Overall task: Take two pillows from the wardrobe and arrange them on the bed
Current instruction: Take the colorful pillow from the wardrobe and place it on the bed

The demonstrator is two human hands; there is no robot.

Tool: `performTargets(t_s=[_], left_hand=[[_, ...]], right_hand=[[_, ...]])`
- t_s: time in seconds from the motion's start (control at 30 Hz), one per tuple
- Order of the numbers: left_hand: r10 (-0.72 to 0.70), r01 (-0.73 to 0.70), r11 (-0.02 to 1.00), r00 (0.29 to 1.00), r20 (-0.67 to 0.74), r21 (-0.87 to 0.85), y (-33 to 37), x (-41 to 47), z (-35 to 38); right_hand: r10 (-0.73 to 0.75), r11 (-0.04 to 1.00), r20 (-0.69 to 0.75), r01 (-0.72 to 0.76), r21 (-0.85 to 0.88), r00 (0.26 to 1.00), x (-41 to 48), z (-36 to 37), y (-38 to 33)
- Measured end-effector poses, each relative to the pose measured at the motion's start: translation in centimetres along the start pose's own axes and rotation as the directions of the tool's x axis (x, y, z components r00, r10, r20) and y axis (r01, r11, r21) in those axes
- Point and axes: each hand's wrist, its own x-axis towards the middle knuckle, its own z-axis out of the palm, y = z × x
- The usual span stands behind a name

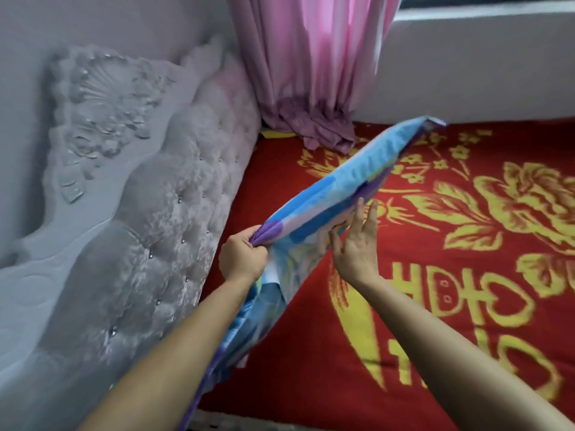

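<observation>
**Blue pillow held over the bed, not yet laid down**

Blue, purple and yellow printed fabric covers the pillow (339, 181), which hangs in the air at a slant above the bed (404, 353), its far corner lifted toward the window wall and its near end drooping down beside the headboard (174, 194). The left hand (242, 259) is clenched on a bunched corner of the pillowcase. The right hand (357, 244) is open, fingers spread, its fingertips touching or just beside the pillow's lower edge; whether it grips anything cannot be told.

Judging by this, the fetching from the wardrobe is done for at least one pillow, and the arranging is under way. The pillow is near the head of the bed but does not rest on the red and gold blanket (466, 244). No second pillow is visible on the bed, so it seems one more is left to place, unless it lies out of view. A pink curtain (314, 73) bunches at the bed's far corner, close to where the pillow may land.
</observation>
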Motion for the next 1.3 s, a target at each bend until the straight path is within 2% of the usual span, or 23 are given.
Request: performTargets(t_s=[0.07, 0.17, 0.23, 0.3, 0.4, 0.47, 0.53, 0.57, 0.6, 0.63, 0.73, 0.83, 0.93, 1.0, 1.03, 1.07, 1.1, 1.13, 1.17, 1.2, 1.23, 1.27, 1.3], left_hand=[[-0.065, 0.084, 0.979, 0.992, 0.106, -0.184, -1.1, 3.0, 0.9], [-0.158, 0.302, 0.805, 0.939, 0.307, -0.510, -2.8, 7.2, 2.4], [-0.176, 0.423, 0.686, 0.886, 0.430, -0.592, -4.5, 9.8, 3.6], [-0.194, 0.478, 0.650, 0.856, 0.480, -0.591, -7.3, 12.0, 5.3], [-0.215, 0.474, 0.750, 0.834, 0.509, -0.460, -14.0, 14.0, 10.0], [-0.246, 0.455, 0.847, 0.794, 0.555, -0.275, -19.4, 13.6, 14.6], [-0.327, 0.357, 0.931, 0.710, 0.624, 0.082, -24.8, 11.5, 18.8], [-0.396, 0.275, 0.918, 0.672, 0.626, 0.285, -27.5, 9.9, 20.5], [-0.435, 0.194, 0.884, 0.670, 0.602, 0.425, -29.6, 8.2, 21.9], [-0.427, 0.124, 0.862, 0.699, 0.573, 0.491, -31.8, 6.8, 23.3], [-0.316, 0.028, 0.861, 0.812, 0.491, 0.508, -34.9, 5.3, 25.9], [-0.301, -0.006, 0.856, 0.807, 0.508, 0.517, -35.5, 6.0, 26.6], [-0.326, 0.000, 0.861, 0.769, 0.550, 0.509, -35.2, 6.4, 25.7], [-0.307, 0.027, 0.878, 0.797, 0.520, 0.478, -34.5, 6.7, 25.0], [-0.287, 0.074, 0.897, 0.847, 0.448, 0.435, -34.1, 6.8, 24.9], [-0.296, 0.177, 0.918, 0.901, 0.317, 0.355, -33.5, 7.0, 24.7], [-0.353, 0.310, 0.919, 0.921, 0.162, 0.243, -33.4, 7.4, 24.6], [-0.435, 0.426, 0.894, 0.899, 0.050, 0.138, -33.3, 7.9, 24.7], [-0.498, 0.494, 0.863, 0.867, 0.010, 0.102, -33.4, 8.4, 24.9], [-0.520, 0.510, 0.847, 0.854, 0.033, 0.151, -33.6, 8.8, 25.2], [-0.500, 0.473, 0.848, 0.864, 0.065, 0.241, -33.9, 9.1, 25.4], [-0.467, 0.423, 0.845, 0.882, 0.066, 0.327, -33.9, 9.2, 25.5], [-0.418, 0.376, 0.850, 0.908, 0.037, 0.369, -33.6, 9.4, 25.5]], right_hand=[[0.179, 0.982, 0.135, -0.185, 0.040, 0.975, 0.2, 2.5, 0.7], [0.233, 0.970, 0.239, -0.242, 0.012, 0.943, -0.4, 7.0, 2.2], [0.252, 0.966, 0.267, -0.259, -0.012, 0.930, -1.3, 10.3, 3.1], [0.283, 0.957, 0.304, -0.289, -0.024, 0.910, -2.2, 13.7, 4.0], [0.270, 0.963, 0.327, -0.249, -0.105, 0.906, -3.2, 19.6, 7.1], [0.265, 0.953, 0.464, -0.155, -0.262, 0.846, -4.7, 23.6, 11.0], [0.335, 0.895, 0.618, -0.035, -0.444, 0.711, -7.5, 27.3, 14.9], [0.337, 0.877, 0.642, 0.018, -0.480, 0.689, -9.2, 29.0, 16.6], [0.311, 0.872, 0.636, 0.055, -0.487, 0.706, -10.7, 30.4, 17.8], [0.276, 0.870, 0.603, 0.071, -0.488, 0.749, -11.8, 31.4, 18.7], [0.196, 0.858, 0.540, 0.124, -0.499, 0.818, -12.6, 33.5, 20.4], [0.220, 0.867, 0.551, 0.097, -0.488, 0.805, -12.0, 33.4, 20.2], [0.222, 0.886, 0.620, 0.110, -0.450, 0.752, -10.7, 31.8, 19.4], [0.122, 0.898, 0.571, 0.155, -0.412, 0.812, -9.1, 30.2, 19.6], [0.091, 0.897, 0.483, 0.139, -0.419, 0.871, -8.1, 29.5, 20.1], [0.114, 0.893, 0.362, 0.064, -0.446, 0.925, -7.1, 28.8, 20.8], [0.203, 0.879, 0.222, -0.078, -0.470, 0.954, -6.2, 28.2, 21.7], [0.346, 0.849, 0.101, -0.265, -0.458, 0.933, -5.2, 27.4, 22.6], [0.514, 0.789, 0.030, -0.459, -0.409, 0.857, -4.4, 26.8, 23.4], [0.662, 0.709, 0.022, -0.616, -0.344, 0.749, -3.7, 26.3, 24.2], [0.752, 0.642, 0.057, -0.711, -0.286, 0.657, -3.4, 26.1, 24.9], [0.778, 0.622, 0.102, -0.738, -0.263, 0.619, -3.3, 26.0, 24.9], [0.749, 0.657, 0.110, -0.710, -0.254, 0.653, -3.5, 26.0, 24.8]])
